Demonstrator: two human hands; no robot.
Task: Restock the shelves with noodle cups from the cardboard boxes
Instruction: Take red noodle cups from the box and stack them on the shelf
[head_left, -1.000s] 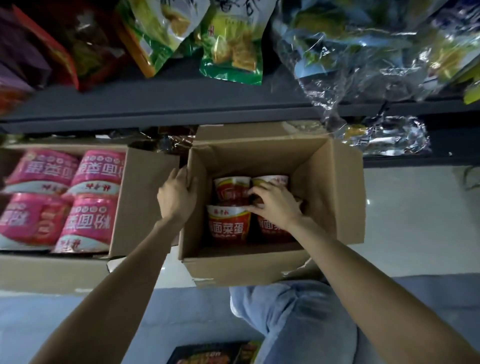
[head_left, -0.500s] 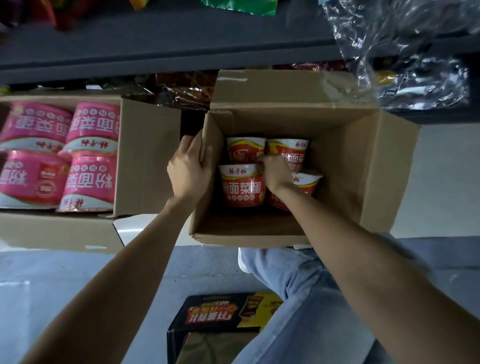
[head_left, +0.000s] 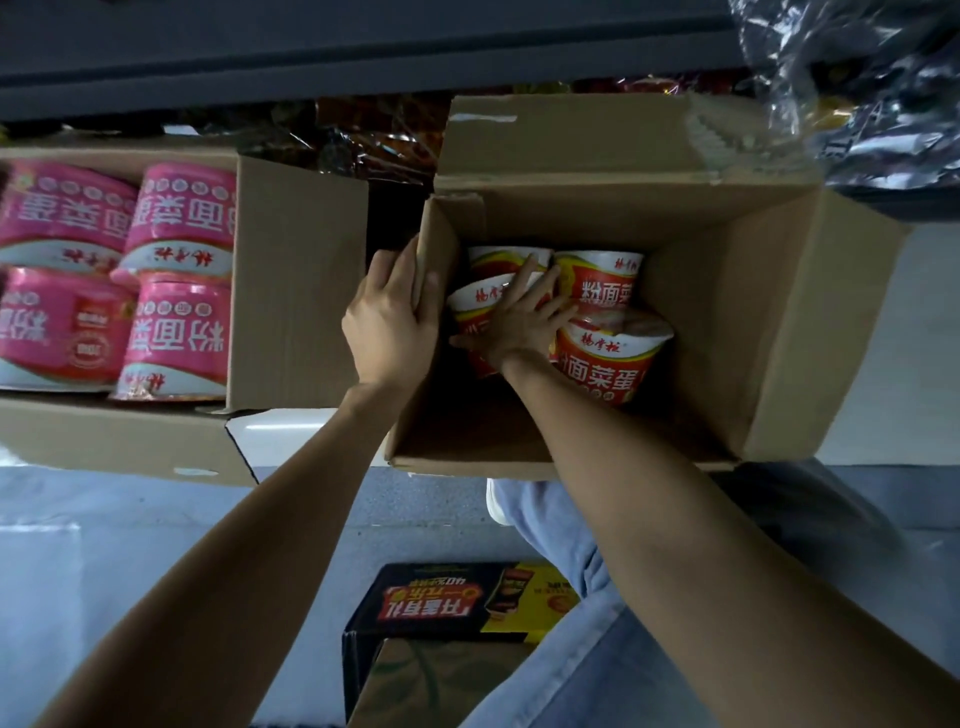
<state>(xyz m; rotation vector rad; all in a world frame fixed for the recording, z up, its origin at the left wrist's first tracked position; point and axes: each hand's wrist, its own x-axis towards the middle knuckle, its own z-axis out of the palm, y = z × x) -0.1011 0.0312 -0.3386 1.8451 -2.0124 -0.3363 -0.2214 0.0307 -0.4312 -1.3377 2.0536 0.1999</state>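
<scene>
An open cardboard box (head_left: 769, 332) stands on the floor in front of me and holds several red noodle cups. My left hand (head_left: 389, 327) grips the top of its left wall. Inside the box, my right hand (head_left: 519, 325) lies on the front-left red cup (head_left: 470, 312), fingers spread and reaching between the cups behind it. Another red cup (head_left: 608, 358) lies beside that hand on the right, and a further red cup (head_left: 602, 283) stands behind. The dark shelf (head_left: 363, 52) runs along the top of the view.
A second open cardboard box (head_left: 296, 280) on the left holds several pink noodle cups (head_left: 182, 312). Crinkled plastic bags (head_left: 857, 88) hang at the top right. A black and yellow carton (head_left: 467, 608) sits on the floor by my jeans-clad knee (head_left: 566, 561).
My right hand has moved from the front-right cup across to the front-left cup. My left hand keeps its hold on the box wall. My view has tilted down and closer.
</scene>
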